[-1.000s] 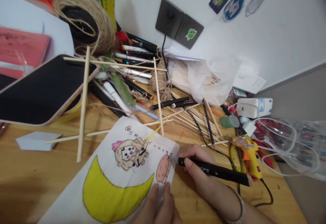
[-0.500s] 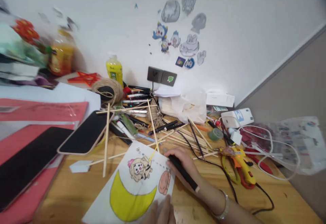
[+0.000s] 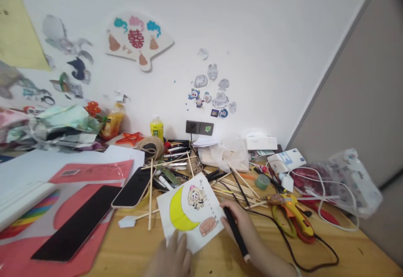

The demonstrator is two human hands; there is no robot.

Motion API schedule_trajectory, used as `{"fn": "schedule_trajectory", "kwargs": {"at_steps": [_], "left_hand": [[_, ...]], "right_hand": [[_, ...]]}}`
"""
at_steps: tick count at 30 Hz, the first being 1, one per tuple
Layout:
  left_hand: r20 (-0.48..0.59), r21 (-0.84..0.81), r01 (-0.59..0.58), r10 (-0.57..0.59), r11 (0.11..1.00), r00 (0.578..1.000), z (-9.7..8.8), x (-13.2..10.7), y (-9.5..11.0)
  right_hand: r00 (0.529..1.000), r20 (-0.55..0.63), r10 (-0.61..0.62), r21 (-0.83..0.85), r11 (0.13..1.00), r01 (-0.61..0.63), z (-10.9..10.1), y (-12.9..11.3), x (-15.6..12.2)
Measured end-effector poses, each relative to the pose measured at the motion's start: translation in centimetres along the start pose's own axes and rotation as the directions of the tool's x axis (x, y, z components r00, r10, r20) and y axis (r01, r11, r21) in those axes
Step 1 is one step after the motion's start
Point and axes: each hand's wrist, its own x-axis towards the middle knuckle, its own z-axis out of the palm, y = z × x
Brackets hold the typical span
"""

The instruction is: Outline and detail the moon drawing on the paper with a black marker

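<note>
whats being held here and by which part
Right hand: a black marker, by its end nearest the drawing. Left hand: on the drawing's near edge; grip unclear.

I can read a red 囍 sign (image 3: 136, 39) on the white fan-shaped cutout (image 3: 146, 44) and a letter M (image 3: 285, 158) on the white rectangular block (image 3: 296, 158).

- Open wood shows on the table (image 3: 126, 252) between the black slab (image 3: 77, 222) and the left hand (image 3: 173, 254).
- Left of the paper (image 3: 201, 212), a stick (image 3: 150, 197) and the phone (image 3: 132, 189) obstruct.
- Behind it, bundled sticks (image 3: 244, 180) crowd the way.
- Rightward, the right hand (image 3: 244, 224) and marker (image 3: 234, 233) block; beyond, the glue gun (image 3: 297, 214) and its looping cable (image 3: 337, 259).
</note>
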Motion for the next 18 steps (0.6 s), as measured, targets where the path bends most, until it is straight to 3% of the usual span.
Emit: {"fn": "schedule_trajectory", "kwargs": {"at_steps": [3, 6, 13, 18], "left_hand": [[0.033, 0.008, 0.02, -0.021, 1.0, 0.999, -2.8, -0.1, -0.4], [0.053, 0.01, 0.062, -0.063, 0.998, 0.997, -4.0, -0.3, -1.3], [0.011, -0.082, 0.133, -0.132, 0.988, 0.991, -4.5, -0.9, -3.8], [-0.091, -0.184, 0.044, -0.061, 0.982, 0.994, -3.9, -0.9, -3.9]], "right_hand": [[1.0, -0.024, 0.018, 0.024, 1.0, -0.018, 0.1, 0.1, -1.1], [0.997, -0.081, 0.021, 0.032, 0.999, -0.018, 0.1, 0.3, -1.3], [0.996, -0.091, 0.009, 0.049, 0.999, -0.004, -1.5, 0.0, -1.1], [0.996, -0.076, -0.049, 0.122, 0.991, 0.058, -0.9, -0.7, -0.7]]}}
